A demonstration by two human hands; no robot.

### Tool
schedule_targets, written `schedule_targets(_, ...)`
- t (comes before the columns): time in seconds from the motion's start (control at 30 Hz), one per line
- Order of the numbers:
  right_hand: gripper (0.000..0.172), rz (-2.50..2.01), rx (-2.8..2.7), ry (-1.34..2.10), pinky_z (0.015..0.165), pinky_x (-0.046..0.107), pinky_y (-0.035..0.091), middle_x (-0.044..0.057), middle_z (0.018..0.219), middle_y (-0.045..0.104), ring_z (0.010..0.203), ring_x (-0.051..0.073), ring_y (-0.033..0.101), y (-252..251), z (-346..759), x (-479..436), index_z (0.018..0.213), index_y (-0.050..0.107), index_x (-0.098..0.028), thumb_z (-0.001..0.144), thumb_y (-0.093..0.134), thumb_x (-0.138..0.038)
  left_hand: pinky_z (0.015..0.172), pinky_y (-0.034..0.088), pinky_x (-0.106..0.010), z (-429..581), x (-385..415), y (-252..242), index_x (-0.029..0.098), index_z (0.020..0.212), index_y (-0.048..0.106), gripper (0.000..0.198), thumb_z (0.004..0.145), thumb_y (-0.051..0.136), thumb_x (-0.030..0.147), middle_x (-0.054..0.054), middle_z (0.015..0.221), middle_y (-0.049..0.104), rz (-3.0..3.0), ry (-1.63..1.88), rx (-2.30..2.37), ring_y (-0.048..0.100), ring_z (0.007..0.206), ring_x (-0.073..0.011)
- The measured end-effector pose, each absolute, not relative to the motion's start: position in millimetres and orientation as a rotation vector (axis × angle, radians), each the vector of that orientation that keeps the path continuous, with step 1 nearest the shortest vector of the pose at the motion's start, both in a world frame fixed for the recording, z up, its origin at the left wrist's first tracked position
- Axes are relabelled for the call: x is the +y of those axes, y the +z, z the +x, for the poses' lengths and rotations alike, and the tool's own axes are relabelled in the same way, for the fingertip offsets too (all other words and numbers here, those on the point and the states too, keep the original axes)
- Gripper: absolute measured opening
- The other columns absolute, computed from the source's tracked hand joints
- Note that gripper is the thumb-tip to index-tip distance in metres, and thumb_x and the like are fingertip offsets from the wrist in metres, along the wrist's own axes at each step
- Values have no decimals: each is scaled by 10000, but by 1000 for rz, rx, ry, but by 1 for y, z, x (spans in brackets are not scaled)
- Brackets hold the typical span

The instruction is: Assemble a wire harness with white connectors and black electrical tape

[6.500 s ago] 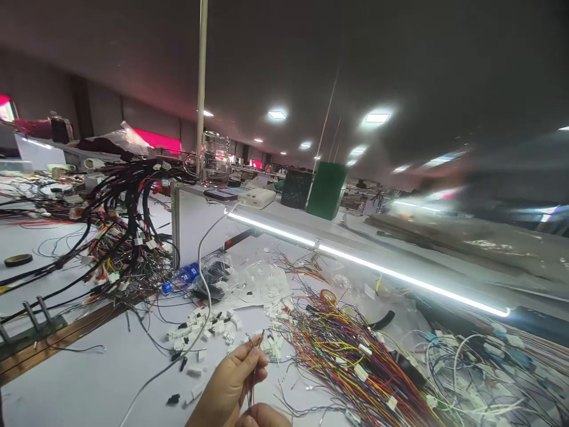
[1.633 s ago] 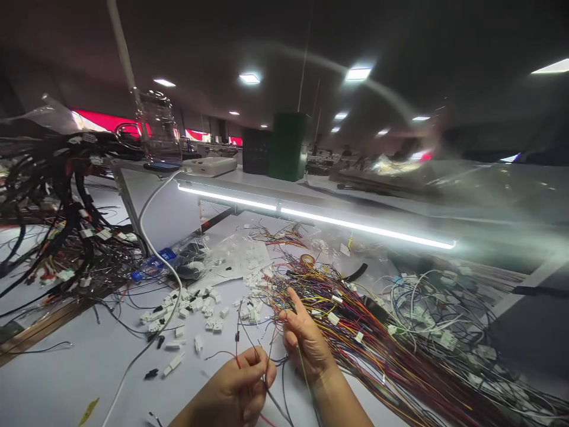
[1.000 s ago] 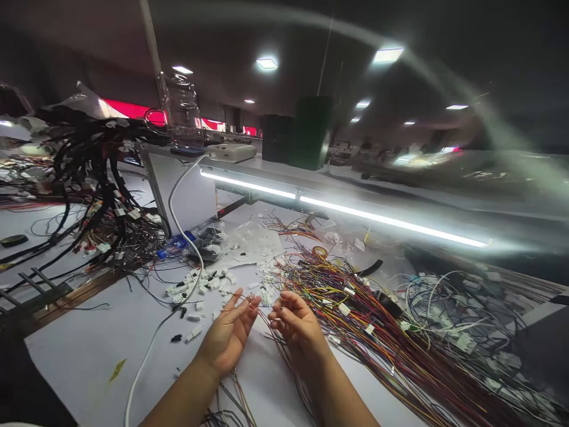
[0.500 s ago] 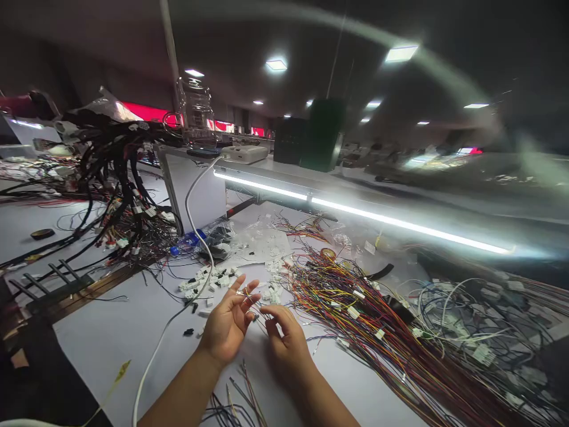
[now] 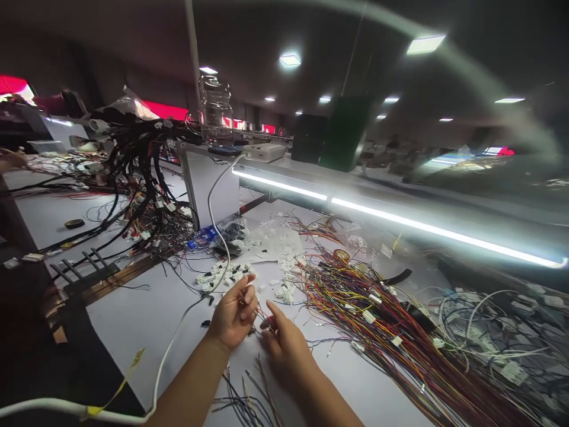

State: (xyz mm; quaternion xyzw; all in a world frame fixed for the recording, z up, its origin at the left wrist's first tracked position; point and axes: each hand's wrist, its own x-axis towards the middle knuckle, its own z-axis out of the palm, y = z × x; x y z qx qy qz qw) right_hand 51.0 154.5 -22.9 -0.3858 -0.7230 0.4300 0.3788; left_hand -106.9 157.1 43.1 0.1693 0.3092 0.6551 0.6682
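Observation:
My left hand (image 5: 233, 314) is over the white tabletop, palm turned up, its fingers curled round a few thin wires (image 5: 261, 315). Close on its right, my right hand (image 5: 285, 341) has thumb and fingers pinched on the same wires, which span the small gap between both hands. The wire ends inside the fingers are hidden. Below the hands lie loose dark wires (image 5: 249, 397) with crimped ends. White connector housings (image 5: 226, 274) are scattered just beyond my left hand, and a small black connector (image 5: 205, 324) lies beside it.
A thick bundle of coloured wires (image 5: 377, 332) covers the right side. A white cable (image 5: 171, 332) runs down the table on the left. Black harnesses (image 5: 137, 154) hang at the back left. Behind, a light bar (image 5: 400, 220) edges a shelf. A co-worker's hand (image 5: 12, 160) shows far left.
The view has swung left, so the scene sits further right. My left hand's fingers, spread before, have curled in over the wires. My right hand stays close to it.

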Motion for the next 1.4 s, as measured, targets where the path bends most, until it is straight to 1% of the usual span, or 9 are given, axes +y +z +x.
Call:
schedule_targets(0.2, 436, -991, -1270, 1465, 442, 248, 268, -68, 493, 374, 446, 119, 341, -22, 58, 172, 1006, 650, -201, 808, 594, -585, 376, 308, -182, -131, 170, 29, 236, 1164, 527, 388, 816, 606, 390, -95, 1169, 613, 822, 1719, 1454, 665, 771, -175)
schedule_targets(0.3, 507, -904, -1073, 1590, 388, 221, 185, -105, 478, 297, 382, 75, 237, -23, 62, 181, 929, 595, -189, 774, 573, -672, 754, 484, -293, -127, 176, 14, 243, 1047, 648, 294, 758, 674, 292, -80, 1195, 623, 1078, 1695, 1642, 573, 1104, -262)
schedule_targets(0.37, 522, -860, -1053, 1604, 404, 212, 247, -92, 522, 387, 397, 67, 320, -22, 63, 183, 956, 575, -186, 753, 603, -667, 1028, 340, -372, -117, 178, 5, 255, 936, 716, 248, 695, 724, 194, -70, 1131, 668, 1211, 1613, 1607, 494, 1213, -288)
schedule_targets(0.47, 571, -821, -1038, 1629, 486, 214, 364, -39, 666, 544, 497, 74, 469, -14, 64, 185, 1030, 573, -174, 710, 663, -638, 1135, 119, -423, -105, 177, -3, 281, 841, 752, 238, 666, 729, 122, -69, 1013, 710, 1342, 1504, 1574, 464, 1233, -308)
schedule_targets(0.67, 487, -882, -1131, 1724, 466, 219, 386, -2, 703, 631, 468, 77, 508, 12, 60, 198, 996, 603, -133, 676, 725, -479, 1128, 95, -439, -111, 175, 2, 289, 738, 748, 155, 688, 712, 146, -75, 895, 696, 1310, 1509, 1561, 426, 1207, -320)
schedule_targets(0.8, 432, -973, -1157, 1754, 401, 195, 319, -28, 647, 626, 405, 73, 485, 18, 45, 209, 1027, 567, -131, 652, 700, -297, 1010, 333, -387, -119, 181, 3, 269, 1002, 717, 303, 724, 655, 167, -68, 1050, 651, 1099, 1609, 1530, 497, 1115, -280)
schedule_targets(0.93, 427, -999, -1102, 1730, 354, 188, 141, -136, 471, 397, 318, 40, 254, 10, 29, 206, 1025, 525, -156, 682, 672, -364, 766, 472, -324, -123, 185, 0, 164, 1103, 648, 372, 736, 585, 177, -42, 797, 633, 843, 1585, 1418, 599, 734, -178)
schedule_targets(1.1, 379, -949, -1050, 1655, 406, 201, 139, -117, 536, 298, 419, 50, 197, -5, 26, 190, 861, 485, -195, 757, 621, -534, 747, 465, -275, -119, 182, 3, 148, 1036, 654, 380, 684, 726, 273, -59, 889, 665, 711, 1545, 1326, 610, 776, -150)
schedule_targets(1.4, 236, -1009, -1157, 1450, 525, 220, 287, -65, 596, 424, 539, 90, 333, -9, 36, 196, 726, 531, -184, 761, 648, -386, 571, 379, -228, -98, 169, 11, 171, 931, 646, 228, 769, 654, 332, -26, 870, 664, 837, 1414, 1194, 462, 584, -88)
